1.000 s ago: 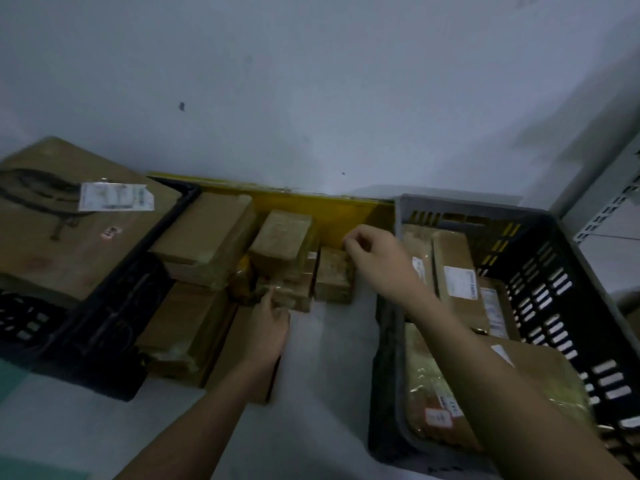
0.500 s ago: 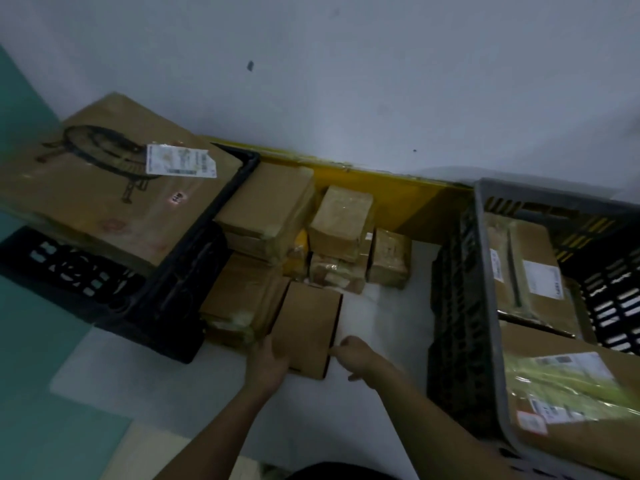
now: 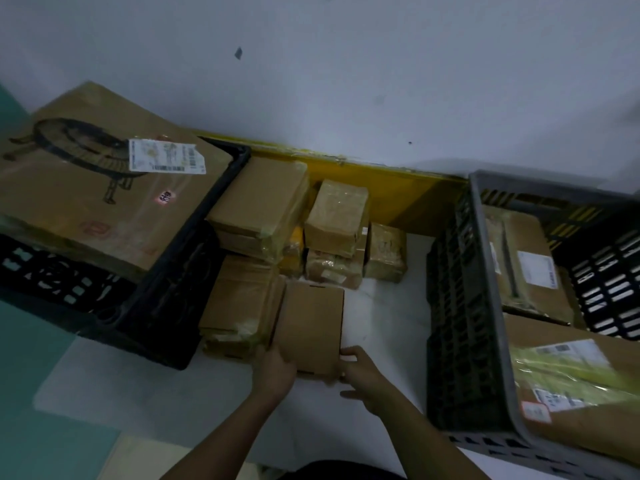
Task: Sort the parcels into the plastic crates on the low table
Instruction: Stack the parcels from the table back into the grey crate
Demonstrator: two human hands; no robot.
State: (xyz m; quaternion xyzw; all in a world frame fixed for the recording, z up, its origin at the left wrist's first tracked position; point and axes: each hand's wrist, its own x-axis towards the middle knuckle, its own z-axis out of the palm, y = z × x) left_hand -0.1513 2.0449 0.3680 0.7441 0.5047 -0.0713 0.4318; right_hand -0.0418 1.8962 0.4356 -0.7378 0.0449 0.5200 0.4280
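Note:
A plain brown cardboard box [image 3: 311, 323] lies on the white low table [image 3: 381, 323] near its front. My left hand [image 3: 275, 370] grips the box's near left corner. My right hand [image 3: 363, 370] grips its near right corner. Behind it, several brown taped parcels [image 3: 336, 216] are piled against the wall. A grey plastic crate [image 3: 485, 271] on the right holds several labelled parcels [image 3: 533, 268]. A black crate [image 3: 180, 306] on the left carries a large printed carton [image 3: 90, 188].
A yellow strip [image 3: 381, 178] runs along the wall behind the pile. Another black slotted crate [image 3: 609, 282] sits at the far right. Teal floor [image 3: 41, 393] shows at the lower left, past the table's edge.
My right hand came down from the small parcels at the back to the box's near right corner. My left hand slid back to its near left corner. The view shifted left.

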